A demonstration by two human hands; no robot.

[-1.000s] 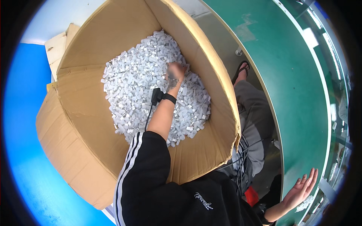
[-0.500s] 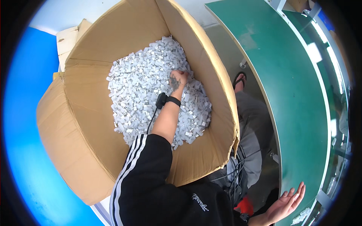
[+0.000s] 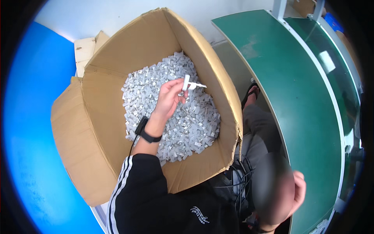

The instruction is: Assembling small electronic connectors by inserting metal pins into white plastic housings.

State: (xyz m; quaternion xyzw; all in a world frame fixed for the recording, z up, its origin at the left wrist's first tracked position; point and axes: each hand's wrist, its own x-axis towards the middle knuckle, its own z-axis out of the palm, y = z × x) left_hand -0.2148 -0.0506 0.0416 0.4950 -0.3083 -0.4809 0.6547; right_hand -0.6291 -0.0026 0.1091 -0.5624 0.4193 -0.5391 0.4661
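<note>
My left hand (image 3: 168,97) is raised above a heap of small parts (image 3: 175,132) in a large cardboard box (image 3: 105,101). Its fingers pinch a few white plastic parts (image 3: 186,82), one with a thin pin pointing right. The heap is made of the same kind of small white, translucent pieces, some with shiny metal bits. At the lower right, beside a green tabletop, is my right hand (image 3: 298,191). A dark blurred patch covers much of it, so only some bent fingers show, and what they hold is hidden.
The long green table (image 3: 296,85) curves along the right, with a few white parts (image 3: 320,227) near its lower edge. Black cables (image 3: 243,179) hang by the box's near right corner. A sandalled foot (image 3: 251,95) shows between box and table. A blue surface (image 3: 35,128) lies left.
My left hand has come up out of the heap, leftward, with white plastic parts in its fingers. My right hand has risen a little, and its fingers are more bent.
</note>
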